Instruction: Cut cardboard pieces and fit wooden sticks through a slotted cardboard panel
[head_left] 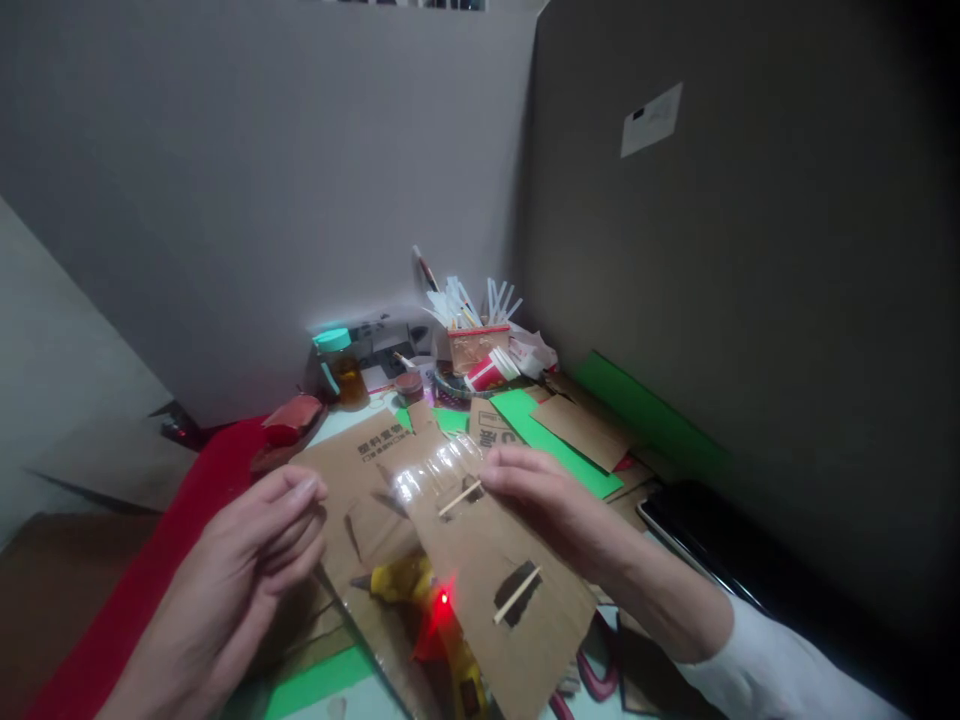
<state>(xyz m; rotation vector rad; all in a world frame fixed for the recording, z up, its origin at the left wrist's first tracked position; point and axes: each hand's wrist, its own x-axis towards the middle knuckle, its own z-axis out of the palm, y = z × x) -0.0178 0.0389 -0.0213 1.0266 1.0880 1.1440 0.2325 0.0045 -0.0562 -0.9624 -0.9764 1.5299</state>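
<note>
My right hand [531, 478] has its fingers pressed together at the upper right edge of a long cardboard strip [487, 590], seemingly gripping it; the thumb is hidden. Two ragged dark holes show in the strip, with a thin wooden stick [517, 595] across the lower one and another stick [460, 498] at the upper one. Shiny clear ridges [435, 470] cover its far end. My left hand [259, 560] hovers to the left, thumb and fingertips pinched; anything between them is too small to make out. Partly beneath the strip lies a yellow glue gun [401, 580], its red light glowing.
A large printed cardboard sheet [337, 470] lies under the glue gun. Behind stand a teal-lidded bottle [345, 370], a box of white sticks [476, 345] and a tipped paper cup [492, 370]. Green sheets [555, 440] and a black glossy device [720, 540] are at right. Grey partitions enclose the desk.
</note>
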